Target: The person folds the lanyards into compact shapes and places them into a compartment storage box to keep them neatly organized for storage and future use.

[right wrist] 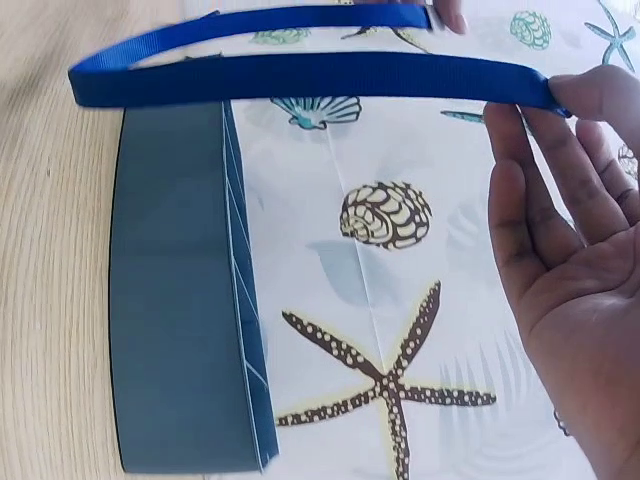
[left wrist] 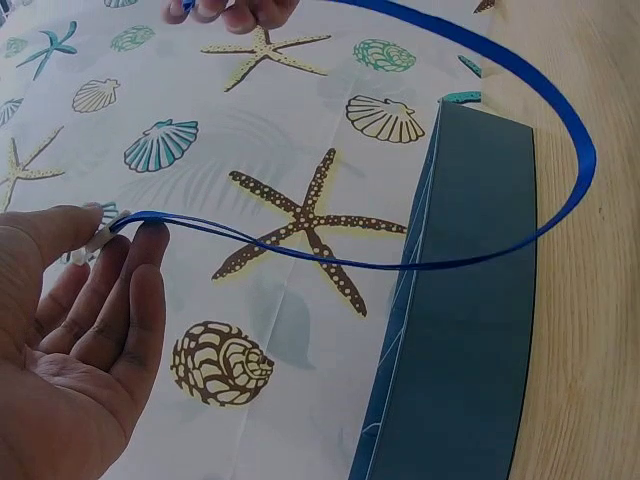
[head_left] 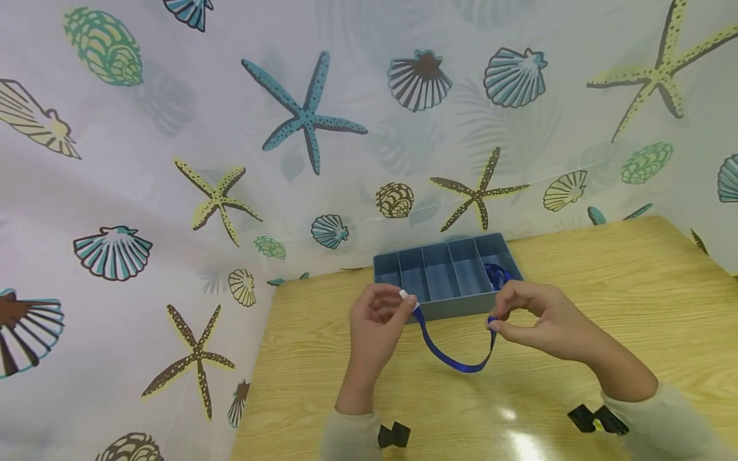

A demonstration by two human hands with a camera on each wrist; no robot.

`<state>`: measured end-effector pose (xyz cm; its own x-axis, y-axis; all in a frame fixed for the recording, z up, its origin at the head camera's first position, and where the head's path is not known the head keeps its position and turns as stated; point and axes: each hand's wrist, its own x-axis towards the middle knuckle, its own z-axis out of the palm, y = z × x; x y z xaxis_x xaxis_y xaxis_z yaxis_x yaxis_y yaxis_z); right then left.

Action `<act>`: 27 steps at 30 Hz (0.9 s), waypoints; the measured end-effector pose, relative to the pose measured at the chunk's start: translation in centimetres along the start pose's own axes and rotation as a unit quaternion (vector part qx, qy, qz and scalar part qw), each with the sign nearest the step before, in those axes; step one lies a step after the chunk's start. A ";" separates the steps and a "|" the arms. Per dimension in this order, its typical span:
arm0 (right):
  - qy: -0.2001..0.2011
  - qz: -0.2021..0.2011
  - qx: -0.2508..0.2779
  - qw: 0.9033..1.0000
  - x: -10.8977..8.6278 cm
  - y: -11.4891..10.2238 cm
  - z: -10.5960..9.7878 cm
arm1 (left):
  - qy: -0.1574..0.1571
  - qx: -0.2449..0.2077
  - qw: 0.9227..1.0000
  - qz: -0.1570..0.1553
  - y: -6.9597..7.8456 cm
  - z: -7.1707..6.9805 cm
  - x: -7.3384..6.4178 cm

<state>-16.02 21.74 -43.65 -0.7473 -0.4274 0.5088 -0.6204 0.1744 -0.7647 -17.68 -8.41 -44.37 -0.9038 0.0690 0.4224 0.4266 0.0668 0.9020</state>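
Observation:
A blue ribbon (head_left: 455, 363) hangs in a loose U between the two hands, in front of a grey-blue box. My left hand (head_left: 377, 320) pinches its left end, where a small white piece (head_left: 409, 298) is attached, between thumb and fingers. The other end is pinched between thumb and forefinger of my right hand (head_left: 533, 317). In the right wrist view the ribbon (right wrist: 320, 80) shows its flat, ribbed face. The left wrist view shows it edge-on, curving past the box's side. More blue ribbon (head_left: 497, 275) lies bunched in the box's rightmost compartment.
The divided box (head_left: 455, 307) stands at the back of a light wooden table (head_left: 311, 358), with several thin walls between compartments. Behind and to the left hangs a white cloth (head_left: 357, 186) printed with shells and starfish. Black bow-shaped pieces (head_left: 394, 435) show near both sleeves.

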 end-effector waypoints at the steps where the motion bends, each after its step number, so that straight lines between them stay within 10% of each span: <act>1: -0.002 -0.009 0.005 1.000 0.2 0.0 0.3 | -0.002 0.000 1.000 0.002 0.0 0.2 0.0; 27: -0.027 0.007 0.124 0.992 3.1 0.4 4.2 | -0.085 -0.040 0.994 0.064 0.7 3.0 -0.4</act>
<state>-17.55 16.76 -44.02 -0.7369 -0.4754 0.4807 -0.5276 -0.0402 -0.8485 -16.92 -5.42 -44.22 -0.8206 0.2386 0.5192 0.5276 -0.0325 0.8489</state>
